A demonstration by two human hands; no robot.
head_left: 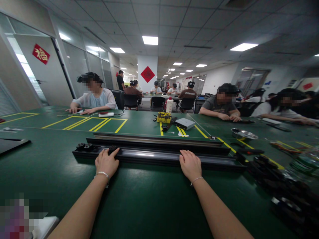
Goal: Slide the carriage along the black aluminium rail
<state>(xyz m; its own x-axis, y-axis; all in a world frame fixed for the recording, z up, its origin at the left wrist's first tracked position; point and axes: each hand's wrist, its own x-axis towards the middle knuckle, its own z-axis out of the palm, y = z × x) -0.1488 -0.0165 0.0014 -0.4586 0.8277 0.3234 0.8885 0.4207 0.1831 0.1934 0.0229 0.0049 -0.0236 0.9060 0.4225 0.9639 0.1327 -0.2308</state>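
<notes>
At the person's eleven o'clock I see the left hand point(106, 163), spread, at a black block point(112, 148). At one, the right hand point(190, 163) (fingers extended) touches a black rail point(149, 155).

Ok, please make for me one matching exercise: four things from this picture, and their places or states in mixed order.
1. Left bare hand
2. Right bare hand
3. Small yellow box
4. Round silver metal bowl

A. right of the flat grey box
B. at the near long black rail's right half
C. at that rail's left half
D. topped with black cables

Pairs: 1-C, 2-B, 3-D, 4-A
</notes>
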